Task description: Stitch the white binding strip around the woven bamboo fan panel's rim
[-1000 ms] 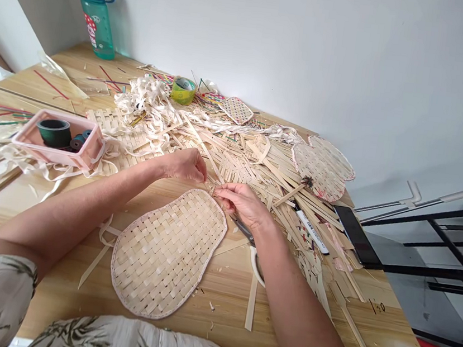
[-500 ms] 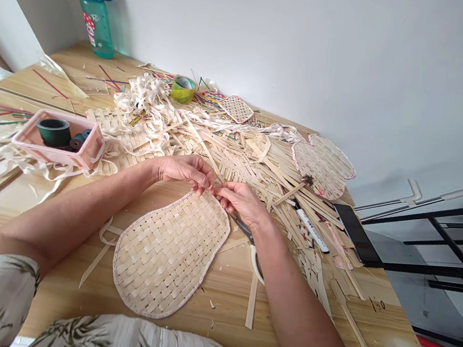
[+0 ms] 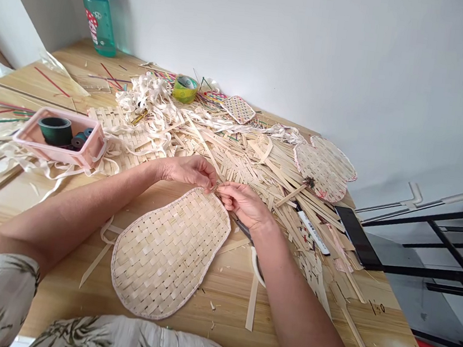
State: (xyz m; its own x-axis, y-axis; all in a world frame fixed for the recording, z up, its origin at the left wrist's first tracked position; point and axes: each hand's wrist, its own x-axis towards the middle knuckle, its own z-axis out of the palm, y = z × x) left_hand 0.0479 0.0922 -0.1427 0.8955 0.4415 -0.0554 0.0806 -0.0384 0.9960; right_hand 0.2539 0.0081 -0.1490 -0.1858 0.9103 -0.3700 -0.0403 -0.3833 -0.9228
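Note:
A pear-shaped woven piece (image 3: 169, 253) with a stitched edge lies on the wooden table, its narrow end pointing away from me. At that narrow end, my left hand (image 3: 193, 171) and my right hand (image 3: 241, 202) meet, fingertips nearly touching. Both hands are pinched closed just above the top edge. Whatever sits between the fingertips is too small to make out. Scissors with a white handle (image 3: 257, 267) lie partly under my right wrist.
Behind my hands spreads a heap of pale strips (image 3: 234, 154). A pink basket (image 3: 85, 158) holding dark rolls stands left, a blue-green bottle (image 3: 100, 25) back left. To the right are a marker (image 3: 312, 232), a phone (image 3: 357, 238) and a heart-shaped woven piece (image 3: 325, 168).
The fingers of both hands have shifted slightly at the tip of the woven piece. The rest of the scene has moved only a little in the view.

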